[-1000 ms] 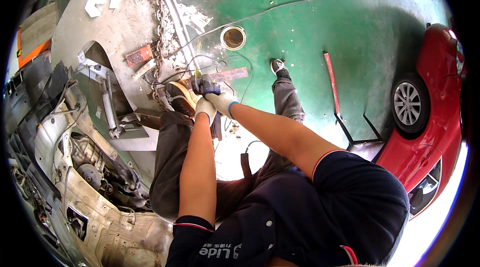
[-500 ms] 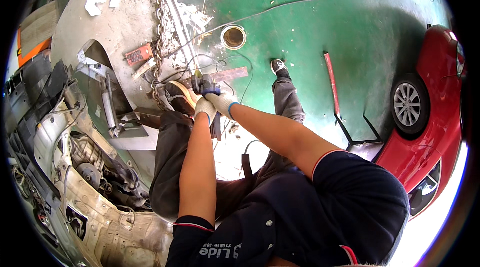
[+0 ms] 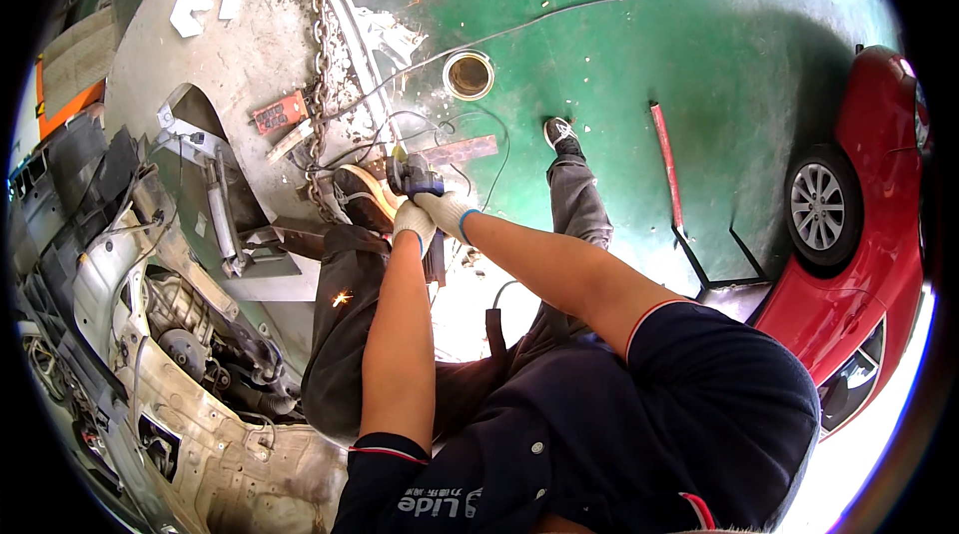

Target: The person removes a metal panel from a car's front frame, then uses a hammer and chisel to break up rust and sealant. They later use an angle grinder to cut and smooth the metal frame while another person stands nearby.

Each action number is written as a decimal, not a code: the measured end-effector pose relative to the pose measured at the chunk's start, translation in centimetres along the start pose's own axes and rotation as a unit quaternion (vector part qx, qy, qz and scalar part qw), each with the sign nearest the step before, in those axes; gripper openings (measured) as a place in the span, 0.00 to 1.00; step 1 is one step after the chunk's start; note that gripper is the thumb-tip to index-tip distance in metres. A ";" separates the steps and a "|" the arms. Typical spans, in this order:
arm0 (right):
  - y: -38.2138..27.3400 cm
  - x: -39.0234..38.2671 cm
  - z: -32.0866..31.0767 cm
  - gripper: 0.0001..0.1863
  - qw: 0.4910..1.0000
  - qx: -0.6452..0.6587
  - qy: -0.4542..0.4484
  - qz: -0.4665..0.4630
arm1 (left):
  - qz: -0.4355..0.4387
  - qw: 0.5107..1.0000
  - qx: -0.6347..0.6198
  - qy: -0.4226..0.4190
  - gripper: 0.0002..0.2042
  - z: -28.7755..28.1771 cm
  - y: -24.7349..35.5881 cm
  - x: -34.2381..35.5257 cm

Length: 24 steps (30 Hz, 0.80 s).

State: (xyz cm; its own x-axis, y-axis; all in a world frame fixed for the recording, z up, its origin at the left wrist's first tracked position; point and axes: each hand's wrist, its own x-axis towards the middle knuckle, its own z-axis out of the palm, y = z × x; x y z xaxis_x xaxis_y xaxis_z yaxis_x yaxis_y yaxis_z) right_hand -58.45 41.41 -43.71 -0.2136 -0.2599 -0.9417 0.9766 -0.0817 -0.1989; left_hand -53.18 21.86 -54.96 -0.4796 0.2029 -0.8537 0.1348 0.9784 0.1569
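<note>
Both my hands wear white knitted gloves and grip an angle grinder [image 3: 422, 180] with a dark blue body. My left hand [image 3: 414, 222] is closed on its near end, and my right hand [image 3: 446, 210] is wrapped round the body just to the right. The grinder's yellowish disc [image 3: 399, 154] is at a rusty flat metal bar [image 3: 462, 149]; whether they touch I cannot make out. My left shoe [image 3: 358, 196] rests beside the bar's left part. Orange sparks [image 3: 342, 298] show against my left trouser leg.
A rusty chain [image 3: 320, 44] hangs over the pale platform [image 3: 240, 44], near a red control box [image 3: 280, 112]. An open tin [image 3: 469, 74] and a cable [image 3: 599, 2] lie ahead. Stripped car bodywork [image 3: 110, 274] is left; a red-handled metal frame [image 3: 666, 164] and red car [image 3: 869, 184] are right.
Orange sparks now show on my left trouser leg and over the floor at the far side. My hands and the grinder stay in nearly the same place.
</note>
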 end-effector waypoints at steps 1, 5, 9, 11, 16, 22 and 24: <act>-0.2 -0.1 -0.1 0.38 1.000 -0.004 -0.001 0.008 | -0.037 0.999 -0.022 -0.020 0.15 -0.1 0.3 0.1; -0.4 -0.4 0.0 0.37 1.000 -0.006 0.003 0.004 | 0.008 0.978 0.183 -0.102 0.16 -2.5 2.3 -0.9; -0.5 0.3 0.1 0.37 1.000 -0.011 0.010 -0.001 | -0.043 0.997 0.019 -0.057 0.14 -5.6 3.7 -1.7; -0.7 0.8 0.0 0.36 0.999 -0.036 0.013 -0.006 | -0.038 0.998 0.019 -0.047 0.14 -6.1 3.6 -1.4; -1.1 1.3 -0.2 0.36 0.999 -0.039 0.014 -0.002 | -0.054 0.997 -0.035 -0.052 0.16 -4.1 2.0 0.2; -0.2 1.8 0.1 0.35 0.999 -0.044 0.023 -0.007 | -0.100 0.992 -0.034 -0.072 0.17 -1.5 0.8 1.2; 0.1 2.0 0.2 0.35 0.999 -0.044 0.028 -0.015 | -0.104 0.992 -0.020 -0.073 0.17 -1.2 0.6 1.3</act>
State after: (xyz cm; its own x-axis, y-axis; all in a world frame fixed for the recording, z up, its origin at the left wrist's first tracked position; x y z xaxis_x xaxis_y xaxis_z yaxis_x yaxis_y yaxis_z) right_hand -58.74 40.73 -45.56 -0.2442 -0.2035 -0.9481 0.9686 -0.0039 -0.2486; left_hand -54.77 22.72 -55.36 -0.3624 -0.0084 -0.9320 0.0105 0.9999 -0.0131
